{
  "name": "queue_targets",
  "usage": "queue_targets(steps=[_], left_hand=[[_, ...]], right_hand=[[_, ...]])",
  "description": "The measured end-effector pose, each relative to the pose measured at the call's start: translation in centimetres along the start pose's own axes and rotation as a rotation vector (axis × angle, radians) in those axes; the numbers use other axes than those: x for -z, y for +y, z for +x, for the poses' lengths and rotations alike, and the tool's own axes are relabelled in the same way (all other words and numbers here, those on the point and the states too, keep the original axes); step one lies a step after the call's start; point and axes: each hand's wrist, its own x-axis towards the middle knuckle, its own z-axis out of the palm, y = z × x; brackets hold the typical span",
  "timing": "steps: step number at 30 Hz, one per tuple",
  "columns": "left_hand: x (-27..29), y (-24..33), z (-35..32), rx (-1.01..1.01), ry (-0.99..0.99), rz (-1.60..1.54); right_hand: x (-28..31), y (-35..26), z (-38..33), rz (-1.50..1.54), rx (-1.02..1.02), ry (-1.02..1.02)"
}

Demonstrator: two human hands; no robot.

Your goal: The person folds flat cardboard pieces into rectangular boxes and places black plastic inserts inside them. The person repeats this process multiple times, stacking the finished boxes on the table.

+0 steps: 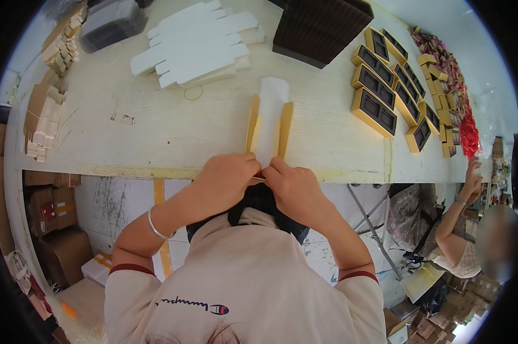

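A half-folded cardboard box point(268, 123), white inside with yellow side walls standing up, lies lengthwise in front of me at the table's near edge. My left hand point(229, 175) pinches the left corner of its near end, fingers curled in. At the right corner my right hand point(291, 180) grips the same end, thumb and fingers pressed together. The two hands almost touch, and the fold between them is mostly hidden by the fingers. Beyond the box lies a stack of flat white box blanks point(199, 49), with a tall dark brown stack point(322, 28) to its right.
Several yellow boxes with black inserts point(375, 112) stand in rows on the right of the table point(127, 143). Pale folded card pieces point(41, 123) line the left edge. Brown cartons point(55, 209) sit below at left. A co-worker's arm point(451, 229) reaches toward red material point(469, 135).
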Motion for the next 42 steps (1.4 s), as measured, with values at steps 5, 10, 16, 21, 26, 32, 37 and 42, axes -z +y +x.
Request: queue_targets(steps=[5, 10, 16, 21, 26, 32, 37, 42], left_hand=[[4.0, -2.6, 1.3, -0.237, -0.236, 0.088], [6.6, -2.3, 3.0, -0.356, -0.183, 0.234], [3.3, 1.5, 2.0, -0.185, -0.006, 0.384], [2.0, -1.5, 1.1, -0.268, 0.063, 0.130], [1.7, -3.1, 1.3, -0.305, 0.053, -0.042], [2.5, -3.3, 1.7, -0.346, -0.006, 0.003], [2.4, -3.8, 2.2, -0.346, -0.027, -0.005], [1.3, -3.4, 2.5, -0.257, -0.040, 0.033]], right_hand=[[2.2, 1.9, -0.5, 0.063, 0.121, 0.344], [2.3, 5.5, -1.0, -0.147, 0.187, 0.463], [-0.6, 0.9, 0.1, 0.252, 0.107, 0.564], [2.2, 2.2, -1.8, 0.031, 0.164, 0.546], [2.7, 4.8, -1.6, 0.166, 0.260, 0.222], [2.8, 5.0, -0.6, 0.048, 0.309, 0.204], [1.5, 4.7, 0.7, 0.057, 0.316, 0.250], [-0.9, 3.1, 1.2, -0.040, 0.205, 0.419]])
